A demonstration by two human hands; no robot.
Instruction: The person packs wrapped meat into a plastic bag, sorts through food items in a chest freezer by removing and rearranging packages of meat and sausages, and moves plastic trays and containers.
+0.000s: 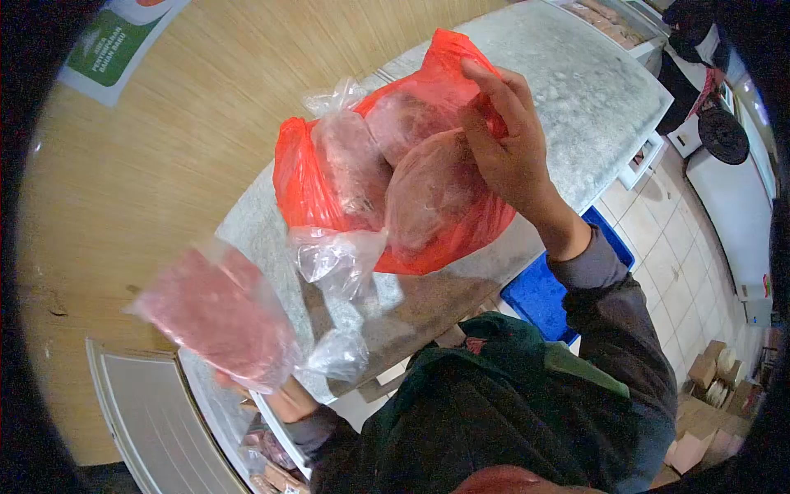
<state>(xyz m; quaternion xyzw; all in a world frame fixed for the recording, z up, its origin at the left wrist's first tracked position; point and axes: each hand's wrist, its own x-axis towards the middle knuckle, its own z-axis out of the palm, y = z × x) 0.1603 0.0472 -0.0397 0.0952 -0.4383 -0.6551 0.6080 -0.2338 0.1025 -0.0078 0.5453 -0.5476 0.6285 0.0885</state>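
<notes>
My left hand [285, 401] is mostly hidden beneath a flat clear plastic bag of pink meat [218, 309], gripping its lower end off the table's left side. A loose, twisted plastic end [337, 354] hangs to the right of that bag. On the table a red plastic bag [300, 177] lies spread open, and my right hand [514, 148] has its fingers closed on the bag's right edge. Inside the red bag are frosty clear bags of meat [432, 193], with one knotted plastic end [329, 251] spilling over the front.
The bags rest on a grey-white table [588, 90] beside a wood-panelled wall [164, 181]. An open chest freezer [267, 449] with packed goods stands at lower left. A blue crate [535, 300] sits below the table's edge. Cardboard boxes [704, 366] and a white freezer [732, 214] are at right.
</notes>
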